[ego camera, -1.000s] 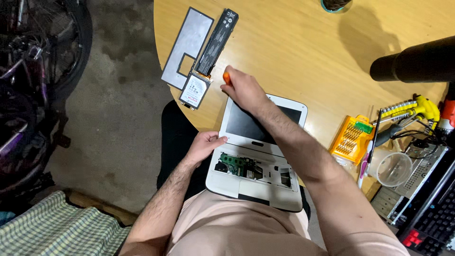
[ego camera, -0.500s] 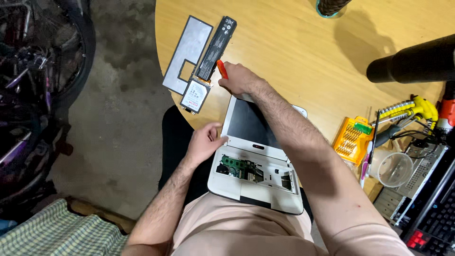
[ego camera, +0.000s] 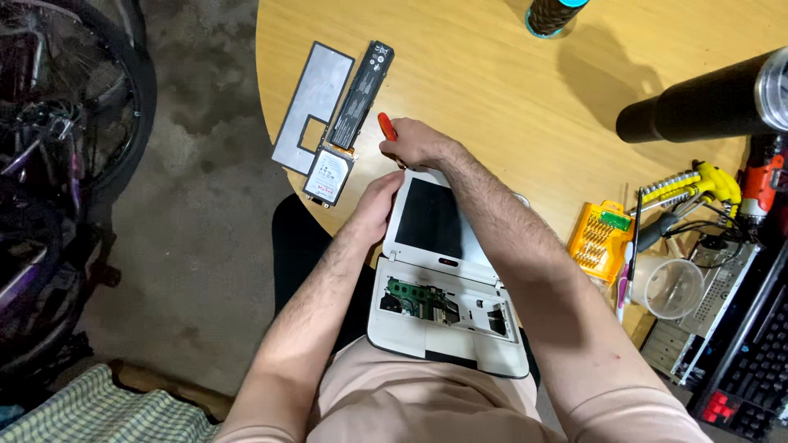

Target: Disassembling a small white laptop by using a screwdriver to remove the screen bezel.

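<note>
A small white laptop (ego camera: 460, 271) lies open across my lap and the table edge, its keyboard removed so a green circuit board (ego camera: 414, 299) shows. My right hand (ego camera: 414, 143) is closed around a red-handled screwdriver (ego camera: 386, 125) just beyond the screen's far corner. My left hand (ego camera: 379, 203) grips the left edge of the screen. On the table to the left lie a grey metal plate (ego camera: 310, 102), a long black battery (ego camera: 361, 94) and a small hard drive (ego camera: 328, 175).
The round wooden table (ego camera: 509, 90) carries a dark cylinder (ego camera: 698, 107), a cup at the far edge (ego camera: 548, 15), an orange bit case (ego camera: 597, 239), a yellow tool (ego camera: 698, 182), a clear plastic cup (ego camera: 671, 285). A bicycle wheel (ego camera: 74, 107) stands left; a keyboard (ego camera: 755, 369) sits at the right.
My left hand rose from the laptop's base to the screen's left edge. My right hand with the screwdriver shifted slightly farther up the table, beyond the screen's corner.
</note>
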